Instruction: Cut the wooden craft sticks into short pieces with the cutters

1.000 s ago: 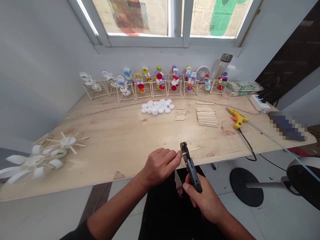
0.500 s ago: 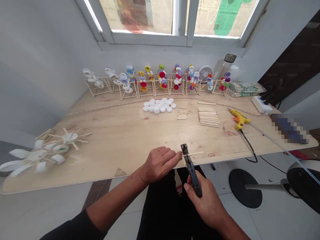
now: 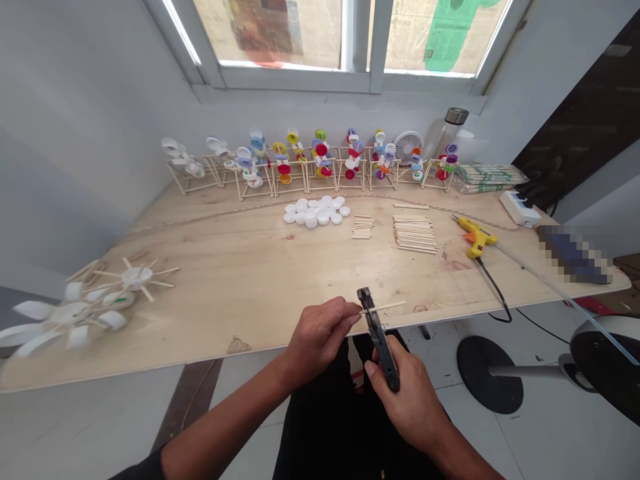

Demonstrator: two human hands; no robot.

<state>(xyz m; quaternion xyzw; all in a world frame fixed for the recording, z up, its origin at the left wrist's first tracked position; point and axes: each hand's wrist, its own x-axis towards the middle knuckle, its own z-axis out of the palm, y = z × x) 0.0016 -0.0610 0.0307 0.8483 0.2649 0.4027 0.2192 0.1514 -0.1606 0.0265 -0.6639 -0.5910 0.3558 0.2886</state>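
My left hand (image 3: 323, 333) pinches one end of a thin wooden stick (image 3: 393, 307) at the table's front edge. Dark pliers (image 3: 383, 347), perhaps cutting pliers, are gripped in my right hand (image 3: 413, 390), with their jaws around the stick just beyond my left fingertips. The stick's free end points right over the tabletop. Farther back lie a bundle of cut sticks (image 3: 414, 233) and a smaller pile of shorter sticks (image 3: 363, 227). A cluster of white bottle caps (image 3: 315, 212) sits left of them.
A yellow glue gun (image 3: 475, 237) with its cord lies at the right, near a white power strip (image 3: 520, 208). Stick frames with coloured caps (image 3: 320, 167) line the wall. White cap-and-stick wheels (image 3: 73, 313) lie at the left. A bottle (image 3: 453, 130) and small fan (image 3: 407, 147) stand behind.
My left hand has turned slightly, its thumb now showing against the stick. The pliers have shifted a little left and stay around the stick; the whole view has moved slightly.
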